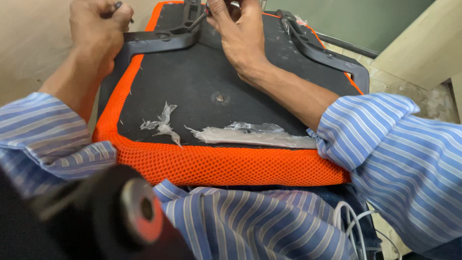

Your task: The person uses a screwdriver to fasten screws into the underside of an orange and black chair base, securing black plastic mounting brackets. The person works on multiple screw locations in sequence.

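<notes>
An upturned chair seat (192, 82), black underneath with an orange mesh edge (231, 163), rests against my lap. My left hand (98, 26) is closed around a thin metal tool at the far left, beside a black plastic armrest bracket (159, 41). At the seat's far edge, my right hand (240, 33) presses on the black underside with its fingers pinching something small near the bracket's top; what it pinches is hidden. A second black bracket (327, 50) runs along the right side.
Torn clear plastic scraps (250, 135) lie on the seat's near edge. A metal bolt hole (220, 97) sits mid-seat. A black round part with a red disc (139, 209) is at the lower left. White cable (351, 221) hangs at the lower right.
</notes>
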